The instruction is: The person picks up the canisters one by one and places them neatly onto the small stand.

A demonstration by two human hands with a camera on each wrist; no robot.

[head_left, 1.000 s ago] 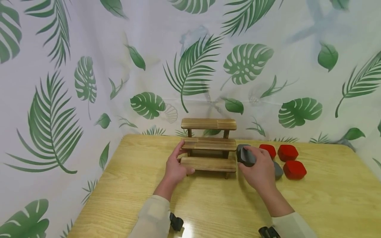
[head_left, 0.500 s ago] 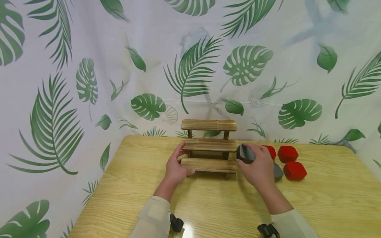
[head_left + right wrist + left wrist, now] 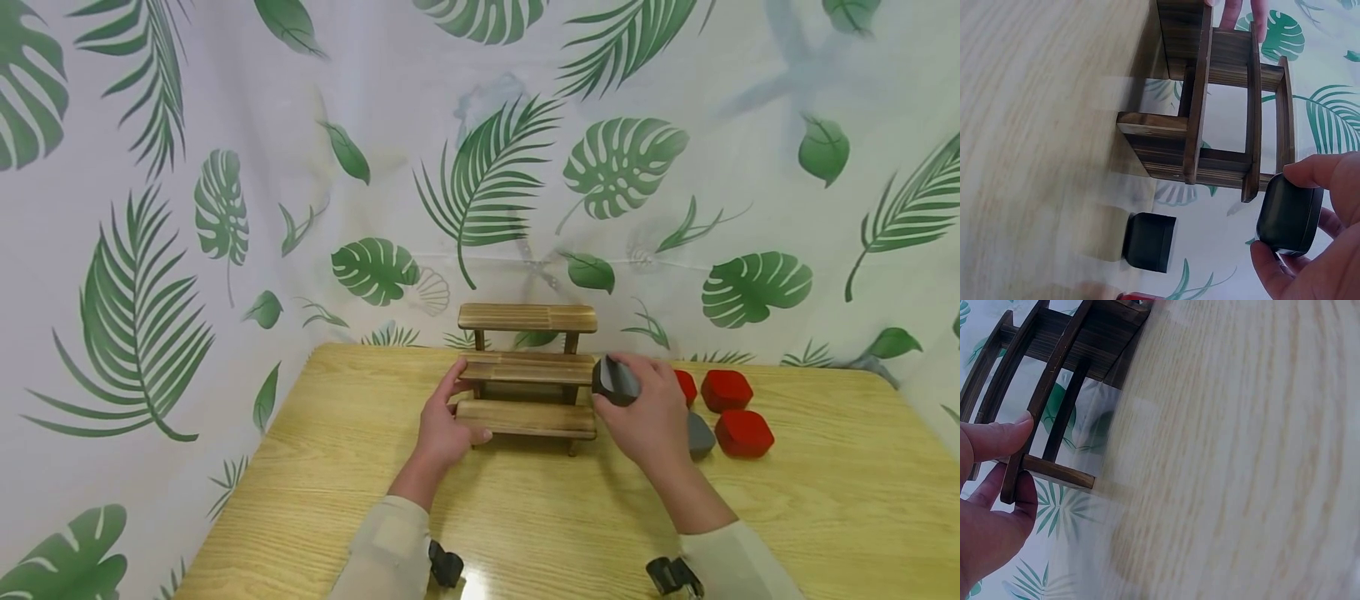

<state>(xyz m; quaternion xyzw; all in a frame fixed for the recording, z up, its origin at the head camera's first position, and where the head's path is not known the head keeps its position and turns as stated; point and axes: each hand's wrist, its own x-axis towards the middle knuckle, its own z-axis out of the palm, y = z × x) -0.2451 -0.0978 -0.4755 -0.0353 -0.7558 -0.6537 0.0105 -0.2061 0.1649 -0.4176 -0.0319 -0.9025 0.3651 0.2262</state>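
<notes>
A three-step wooden display stand (image 3: 528, 367) stands near the back of the table. My left hand (image 3: 446, 421) grips its left end; in the left wrist view the thumb (image 3: 1004, 439) and fingers pinch the end of one step. My right hand (image 3: 651, 410) holds a small dark grey rounded box (image 3: 615, 381) by its sides, raised beside the right end of the middle step. In the right wrist view the held box (image 3: 1289, 214) shows a seam near one face. Whether it touches the stand, I cannot tell.
To the right of my right hand, a grey box (image 3: 701, 435) lies with red boxes (image 3: 745, 433) on the wooden table (image 3: 540, 508), one of them partly behind the hand. Leaf-patterned cloth (image 3: 495, 167) hangs close behind the stand and along the left.
My right hand has lifted the dark grey box slightly and brought it a little left, closer to the middle step. The left hand keeps its grip on the stand.
</notes>
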